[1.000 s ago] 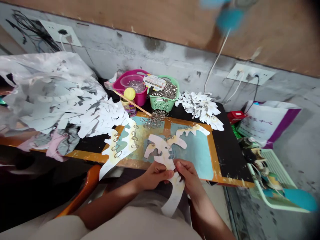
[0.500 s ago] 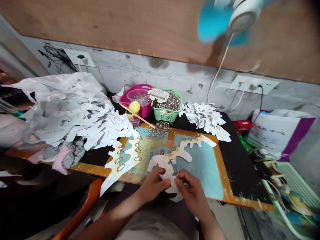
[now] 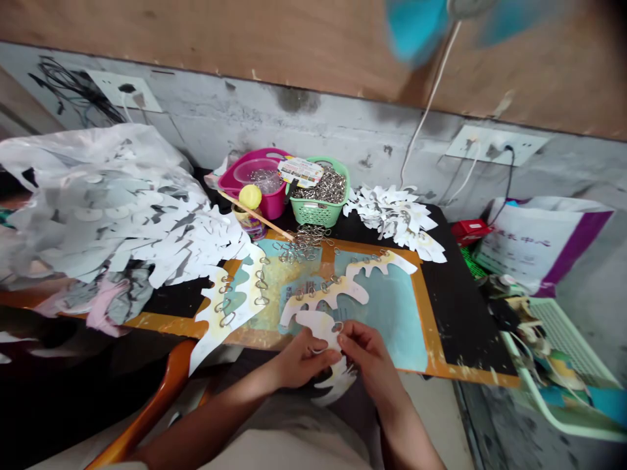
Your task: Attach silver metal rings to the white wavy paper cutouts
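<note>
Room: a plywood panel (image 3: 196,39) sits above a scuffed concrete wall (image 3: 294,124), with a blurred blue fan (image 3: 416,32) at the top and a wall socket (image 3: 494,145) on the right.
Beside the table: a white-and-purple shopping bag (image 3: 533,245) and a green plastic tray (image 3: 563,339) stand to the right; an orange chair arm (image 3: 147,398) is at lower left.
Table: a black-topped table (image 3: 470,313) carries a painted board (image 3: 392,326) with an orange border.
Left of the board: a heap of white paper cutouts (image 3: 196,241) lies against a clear plastic bag (image 3: 83,156).
Back of the table: a pink tub (image 3: 272,202) stands beside a green basket (image 3: 318,212) full of metal rings; a cup (image 3: 251,219) with a yellow ball on top stands in front of the tub, and a wooden stick (image 3: 255,215) leans across it.
On the board: a tangled chain of rings (image 3: 304,245) and two ringed paper strips (image 3: 235,307) (image 3: 337,294) lie flat.
Held piece: the white paper cutout (image 3: 326,329) is above the board's near edge, its scalloped end hanging below the hands.
Left hand (image 3: 304,359): the grip is closed, pinching the cutout's left side.
Right hand (image 3: 367,356): the grip is closed on the cutout's right side, its fingertips just beside a metal ring (image 3: 337,326) on the paper.
</note>
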A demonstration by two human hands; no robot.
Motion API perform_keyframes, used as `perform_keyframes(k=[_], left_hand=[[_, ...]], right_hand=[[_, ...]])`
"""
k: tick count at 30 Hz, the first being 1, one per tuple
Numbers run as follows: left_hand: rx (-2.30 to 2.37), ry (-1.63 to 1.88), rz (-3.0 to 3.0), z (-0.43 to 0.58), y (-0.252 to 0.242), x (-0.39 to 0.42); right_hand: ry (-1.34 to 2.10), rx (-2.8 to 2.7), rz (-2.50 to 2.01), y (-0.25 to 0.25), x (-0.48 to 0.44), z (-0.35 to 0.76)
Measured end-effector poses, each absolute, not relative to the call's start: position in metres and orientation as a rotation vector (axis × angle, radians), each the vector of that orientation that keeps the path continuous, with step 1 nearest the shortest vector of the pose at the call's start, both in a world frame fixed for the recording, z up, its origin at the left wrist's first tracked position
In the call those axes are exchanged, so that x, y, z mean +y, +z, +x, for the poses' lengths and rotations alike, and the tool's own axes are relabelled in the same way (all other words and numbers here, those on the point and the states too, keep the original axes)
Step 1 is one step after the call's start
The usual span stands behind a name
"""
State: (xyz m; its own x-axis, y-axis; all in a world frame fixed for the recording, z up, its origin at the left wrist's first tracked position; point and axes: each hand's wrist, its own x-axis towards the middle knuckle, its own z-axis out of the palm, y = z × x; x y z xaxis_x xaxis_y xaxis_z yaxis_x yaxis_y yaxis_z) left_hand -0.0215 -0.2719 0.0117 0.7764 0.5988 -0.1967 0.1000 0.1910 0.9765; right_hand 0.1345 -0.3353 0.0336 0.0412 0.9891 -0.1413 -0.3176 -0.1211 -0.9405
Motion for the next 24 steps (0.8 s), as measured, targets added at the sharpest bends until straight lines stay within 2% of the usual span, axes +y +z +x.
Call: perform_keyframes(k=[6, 10, 13, 17, 21, 24], left_hand=[[0.739, 0.455, 1.280, -0.013, -0.003, -0.267], [0.563, 0.454, 1.101, -0.007, -0.009, -0.267], [0.410, 0.526, 1.010, -0.011, -0.006, -0.263], [0.592, 0.577, 1.164, -0.028, 0.005, -0.250], [0.651, 0.587, 1.309, -0.045, 0.006, -0.239], [0.696, 0.609, 1.336, -0.053, -0.002, -0.234]], right_hand=[[1.422, -0.810, -1.122, 0.026, -0.346, 0.137], [1.298, -0.725, -1.234, 0.019, -0.352, 0.135], [1.035, -0.743, -1.397, 0.021, -0.355, 0.157], [0.655, -0.955, -1.608, 0.039, -0.341, 0.225], [0.226, -1.194, -1.801, 0.063, -0.284, 0.300], [-0.158, -1.282, -2.136, 0.080, -0.224, 0.334]])
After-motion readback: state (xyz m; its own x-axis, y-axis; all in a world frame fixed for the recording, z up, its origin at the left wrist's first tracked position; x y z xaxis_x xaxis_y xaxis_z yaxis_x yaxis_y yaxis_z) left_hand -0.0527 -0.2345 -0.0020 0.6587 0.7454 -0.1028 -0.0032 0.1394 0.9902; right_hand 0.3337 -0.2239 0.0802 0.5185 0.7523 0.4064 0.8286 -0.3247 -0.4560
